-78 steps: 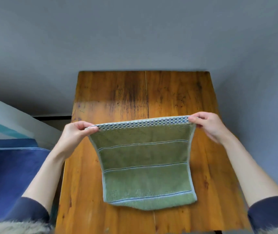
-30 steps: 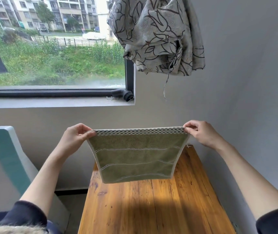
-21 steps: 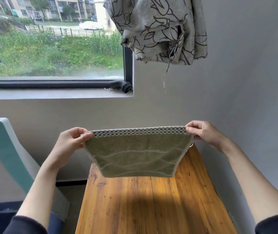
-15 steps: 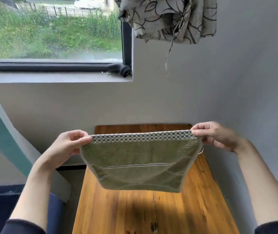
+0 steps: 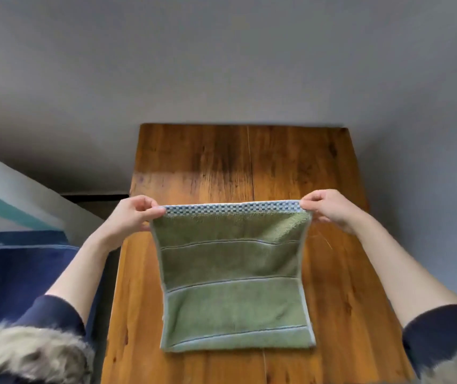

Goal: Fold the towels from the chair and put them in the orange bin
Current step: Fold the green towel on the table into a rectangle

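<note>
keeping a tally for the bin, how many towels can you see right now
1: the green towel, its top corners pinched by the left hand and right hand over the wooden table. Chair and bin are out of view.

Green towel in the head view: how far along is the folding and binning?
Done: nothing visibly finished. In hand: the left hand and right hand pinch the top corners of the green towel, which hangs over the wooden table. Left: folding it and binning it; no orange bin in view.
</note>
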Demonstrator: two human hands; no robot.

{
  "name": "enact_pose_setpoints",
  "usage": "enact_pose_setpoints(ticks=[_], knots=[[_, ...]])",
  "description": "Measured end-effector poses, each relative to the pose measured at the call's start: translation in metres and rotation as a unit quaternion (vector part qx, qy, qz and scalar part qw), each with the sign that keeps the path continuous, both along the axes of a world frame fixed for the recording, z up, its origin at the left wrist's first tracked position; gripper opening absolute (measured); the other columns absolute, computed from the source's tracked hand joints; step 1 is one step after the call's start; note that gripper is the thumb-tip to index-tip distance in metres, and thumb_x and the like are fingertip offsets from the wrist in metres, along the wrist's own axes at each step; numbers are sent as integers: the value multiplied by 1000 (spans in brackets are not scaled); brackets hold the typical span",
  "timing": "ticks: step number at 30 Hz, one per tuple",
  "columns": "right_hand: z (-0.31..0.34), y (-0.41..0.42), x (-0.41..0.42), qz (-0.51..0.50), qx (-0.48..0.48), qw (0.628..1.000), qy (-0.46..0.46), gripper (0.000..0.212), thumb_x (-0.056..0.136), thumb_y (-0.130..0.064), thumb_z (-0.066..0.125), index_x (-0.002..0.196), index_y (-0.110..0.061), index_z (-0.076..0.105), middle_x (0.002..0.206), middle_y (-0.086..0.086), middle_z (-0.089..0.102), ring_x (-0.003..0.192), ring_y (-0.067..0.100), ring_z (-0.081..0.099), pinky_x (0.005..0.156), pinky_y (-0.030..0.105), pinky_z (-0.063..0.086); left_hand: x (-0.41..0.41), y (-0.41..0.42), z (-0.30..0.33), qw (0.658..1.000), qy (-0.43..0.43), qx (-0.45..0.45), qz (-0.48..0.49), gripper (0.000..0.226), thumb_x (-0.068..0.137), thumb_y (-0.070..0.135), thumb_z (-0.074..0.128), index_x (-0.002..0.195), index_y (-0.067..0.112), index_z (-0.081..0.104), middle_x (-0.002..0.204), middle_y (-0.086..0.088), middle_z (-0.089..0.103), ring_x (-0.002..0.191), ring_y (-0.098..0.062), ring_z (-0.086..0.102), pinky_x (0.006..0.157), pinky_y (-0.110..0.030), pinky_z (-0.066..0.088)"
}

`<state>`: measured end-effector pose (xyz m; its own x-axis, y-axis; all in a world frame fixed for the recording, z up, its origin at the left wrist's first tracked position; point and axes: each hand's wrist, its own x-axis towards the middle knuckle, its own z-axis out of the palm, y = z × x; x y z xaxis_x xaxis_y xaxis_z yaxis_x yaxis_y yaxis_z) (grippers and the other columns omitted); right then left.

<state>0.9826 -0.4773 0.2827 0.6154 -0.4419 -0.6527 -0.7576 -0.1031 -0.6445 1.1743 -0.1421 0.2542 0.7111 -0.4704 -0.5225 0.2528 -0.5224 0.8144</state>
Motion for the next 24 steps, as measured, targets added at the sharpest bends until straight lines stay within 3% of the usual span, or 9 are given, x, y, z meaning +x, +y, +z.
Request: enact_pose_setpoints(ticks=[2,5,8,11,13,17,21,24], knots=[[-34,-5,20,-16,-43,999,-16,13,91,-7,57,80,-13,62,79,3,61,70,13,55,51,16,46,15,-13,-30,999,-23,13,27,14,84,13,67,74,11,58,58,12,61,54,4,58,48,-13,48],[-81,-17,47,-36,-105,992,-53,15,89,-10,60,77,-18,63,79,-1,62,77,16,55,65,25,48,41,-29,-67,997,-55,27,42,13,84,18,68,80,8,61,72,1,62,57,-1,58,51,-18,50],[-115,-26,65,-36,-167,983,-62,7,90,-16,59,92,-18,65,93,1,62,88,15,54,79,29,44,63,-42,-96,992,-105,58,27,13,84,23,67,85,10,64,84,-1,63,76,-11,56,70,-26,48],[-136,-29,77,-18,-225,972,-72,18,94,-18,53,105,-11,66,105,2,62,99,15,53,89,28,39,74,-56,-119,981,-165,104,21,11,85,25,66,87,14,64,78,6,59,73,-7,51,66,-19,40],[-150,-29,81,-20,-266,961,-74,21,95,-16,50,108,-8,65,111,4,62,106,19,53,88,24,34,77,-66,-132,970,-203,134,21,14,85,28,65,91,15,64,80,4,58,77,-13,52,66,-24,41],[-173,-27,84,-2,-394,915,-92,20,94,-12,47,105,-7,64,113,16,54,110,30,48,86,26,30,76,-73,-150,926,-326,189,20,19,85,36,62,91,18,64,97,-6,59,101,-27,51,93,-41,34],[-182,-20,80,9,-480,875,-65,28,96,-17,44,118,-9,58,122,15,49,116,31,41,94,40,33,71,-73,-155,913,-360,189,34,24,86,39,60,97,17,61,105,-8,57,105,-27,46,92,-38,29],[-178,-7,75,-4,-475,878,-61,38,98,-21,40,134,-11,45,138,12,42,126,30,37,101,44,30,62,-66,-151,917,-355,180,38,28,90,35,56,108,14,58,109,-9,56,109,-27,44,92,-38,29]])
